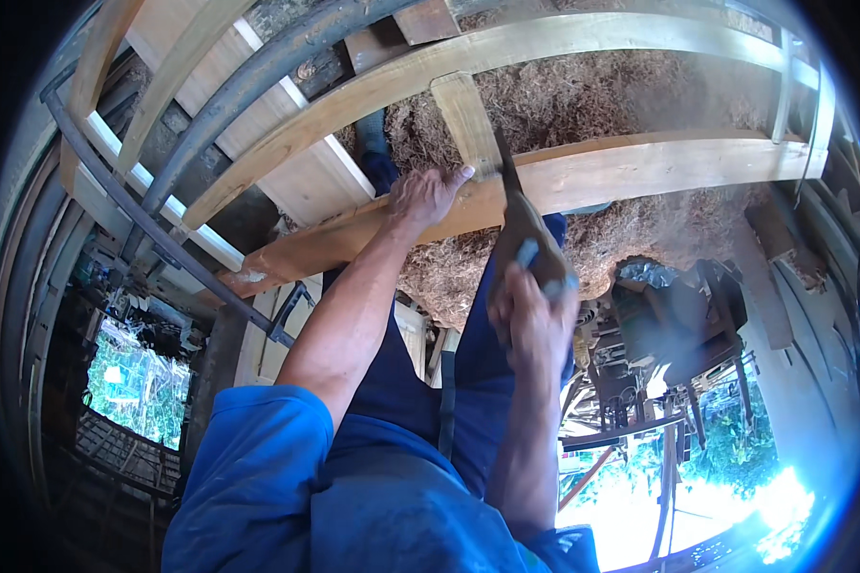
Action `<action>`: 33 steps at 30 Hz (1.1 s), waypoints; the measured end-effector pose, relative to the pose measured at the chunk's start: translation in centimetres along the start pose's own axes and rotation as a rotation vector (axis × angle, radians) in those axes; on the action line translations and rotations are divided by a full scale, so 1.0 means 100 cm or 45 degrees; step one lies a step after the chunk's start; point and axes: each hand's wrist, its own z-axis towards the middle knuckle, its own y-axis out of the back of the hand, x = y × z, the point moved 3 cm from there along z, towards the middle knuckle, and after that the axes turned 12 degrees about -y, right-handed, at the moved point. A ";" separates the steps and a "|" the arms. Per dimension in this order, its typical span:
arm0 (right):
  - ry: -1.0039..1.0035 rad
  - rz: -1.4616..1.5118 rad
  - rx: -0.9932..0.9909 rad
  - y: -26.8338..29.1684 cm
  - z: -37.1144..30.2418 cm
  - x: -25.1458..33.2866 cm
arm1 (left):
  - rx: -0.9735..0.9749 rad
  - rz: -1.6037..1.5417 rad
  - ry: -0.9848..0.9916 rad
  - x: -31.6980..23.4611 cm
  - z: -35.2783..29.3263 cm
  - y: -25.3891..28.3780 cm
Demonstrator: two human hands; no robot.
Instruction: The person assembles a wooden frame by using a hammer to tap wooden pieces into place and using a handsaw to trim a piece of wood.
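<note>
My right hand (533, 313) is wrapped round the handle of a handsaw (520, 218). The narrow dark blade points away from me and meets the near long board (621, 177) just right of a short crosspiece (463, 116). That crosspiece joins the near board to a far, curved-looking rail (583, 36). My left hand (422, 199) grips the near board left of the blade, its thumb lying along the top and its other fingers partly hidden. The saw handle and right hand are slightly blurred.
Wood shavings (583, 95) cover the floor beneath the frame. Wide pale planks (306, 177) and a dark curved pipe-like bar (248, 81) lie at the left. Leaning boards (812, 325) stand at the right; behind me is a cluttered wooden bench (631, 382). My legs straddle below the board.
</note>
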 end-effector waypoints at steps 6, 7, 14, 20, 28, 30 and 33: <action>-0.195 -0.164 0.016 -0.014 0.045 0.014 | 0.042 -0.015 -0.036 -0.004 0.000 0.000; -0.156 -0.068 0.032 -0.011 0.047 0.012 | 0.032 -0.035 -0.059 -0.008 0.001 0.003; -0.047 0.102 0.057 -0.008 0.003 0.007 | -0.040 0.061 -0.013 0.004 0.003 -0.006; -0.020 0.050 -0.001 -0.013 0.031 0.001 | -0.033 -0.038 0.001 -0.005 -0.003 0.004; 0.081 0.005 -0.025 -0.007 -0.002 -0.012 | -0.026 0.043 0.077 0.010 0.009 -0.004; 0.145 0.077 -0.004 -0.012 0.016 -0.014 | -0.034 0.014 0.069 0.006 -0.002 -0.012; -0.107 -0.013 0.029 -0.018 0.061 -0.004 | -0.070 0.016 0.011 0.000 0.006 0.002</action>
